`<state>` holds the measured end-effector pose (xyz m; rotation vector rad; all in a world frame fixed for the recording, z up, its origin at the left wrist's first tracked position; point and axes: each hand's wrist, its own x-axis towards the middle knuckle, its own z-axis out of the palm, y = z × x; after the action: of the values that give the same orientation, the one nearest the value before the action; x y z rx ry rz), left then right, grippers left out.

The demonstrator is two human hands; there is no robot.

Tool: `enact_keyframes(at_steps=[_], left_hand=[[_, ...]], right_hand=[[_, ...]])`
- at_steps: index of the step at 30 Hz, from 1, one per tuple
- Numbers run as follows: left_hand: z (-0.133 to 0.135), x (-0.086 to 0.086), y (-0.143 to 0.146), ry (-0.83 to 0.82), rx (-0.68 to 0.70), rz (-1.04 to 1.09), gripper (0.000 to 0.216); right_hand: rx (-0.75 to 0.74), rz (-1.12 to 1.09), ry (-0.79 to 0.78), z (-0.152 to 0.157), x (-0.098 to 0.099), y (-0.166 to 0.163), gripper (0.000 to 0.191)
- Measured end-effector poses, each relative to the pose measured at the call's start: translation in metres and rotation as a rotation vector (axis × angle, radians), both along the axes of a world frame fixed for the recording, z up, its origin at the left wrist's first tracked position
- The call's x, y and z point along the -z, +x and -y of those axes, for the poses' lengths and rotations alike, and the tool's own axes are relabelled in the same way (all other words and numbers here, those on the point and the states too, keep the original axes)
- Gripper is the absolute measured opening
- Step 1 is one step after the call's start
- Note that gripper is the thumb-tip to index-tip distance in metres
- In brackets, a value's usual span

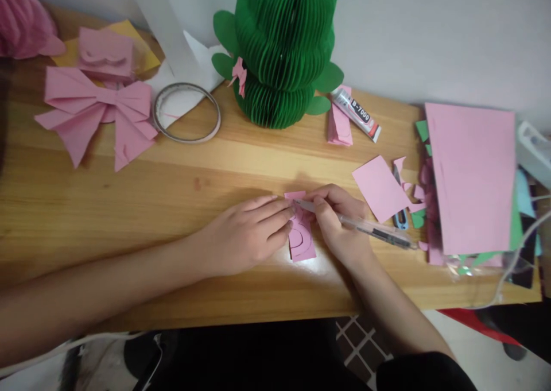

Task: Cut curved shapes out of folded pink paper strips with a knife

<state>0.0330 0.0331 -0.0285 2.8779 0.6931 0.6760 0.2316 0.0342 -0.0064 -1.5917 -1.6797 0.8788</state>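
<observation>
A narrow strip of pink paper (305,243) lies on the wooden table in front of me, with curved dark outlines drawn on its lower part. My left hand (253,233) rests flat at its left edge, fingers stretched out and their tips on the paper. In my right hand (342,219) is a clear-barrelled pen (372,228), pinched between thumb and fingers. Its tip points left at the upper part of the strip, close to my left fingertips; whether it touches the paper I cannot tell. Part of the strip is covered by my fingers.
A green honeycomb paper figure (279,52) stands at the back. Left are a pink paper bow (97,107) and a tape roll (217,118). Right lie a glue tube (357,114), a pink card (381,188), partly covered scissors (400,220), scraps and a pink sheet stack (473,178).
</observation>
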Motion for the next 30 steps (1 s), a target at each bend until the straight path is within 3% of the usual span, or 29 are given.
enact_keyframes(at_steps=[17, 30], left_hand=[[0.0005, -0.0004, 0.0015, -0.025, -0.002, 0.02, 0.03], [0.0016, 0.0007, 0.001, 0.023, -0.016, 0.004, 0.033]], right_hand=[[-0.068, -0.224, -0.125, -0.0056, 0.0042, -0.0008, 0.017], [-0.074, -0.216, -0.118, -0.0076, 0.0027, -0.002, 0.017]])
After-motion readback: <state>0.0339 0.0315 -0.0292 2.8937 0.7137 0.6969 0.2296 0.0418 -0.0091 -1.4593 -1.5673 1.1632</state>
